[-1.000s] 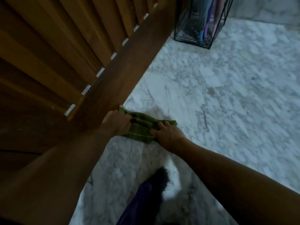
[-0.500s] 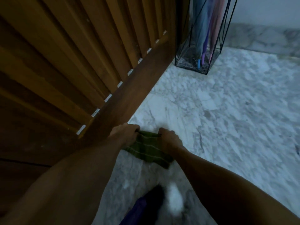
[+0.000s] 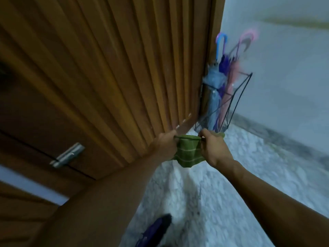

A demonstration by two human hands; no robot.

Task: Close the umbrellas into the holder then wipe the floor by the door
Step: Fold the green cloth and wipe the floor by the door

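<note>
Fingers of both hands pinch green cloth (image 3: pixel 188 154); door (image 3: pixel 110 72) left, holder (image 3: pixel 236 104) beyond.

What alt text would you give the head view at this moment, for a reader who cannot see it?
Both hands, the left hand and the right hand, pinch the top edge of a green cloth that hangs between them above the marble floor. Beside them is a slatted wooden door, and past it a wire holder with closed umbrellas.
</note>
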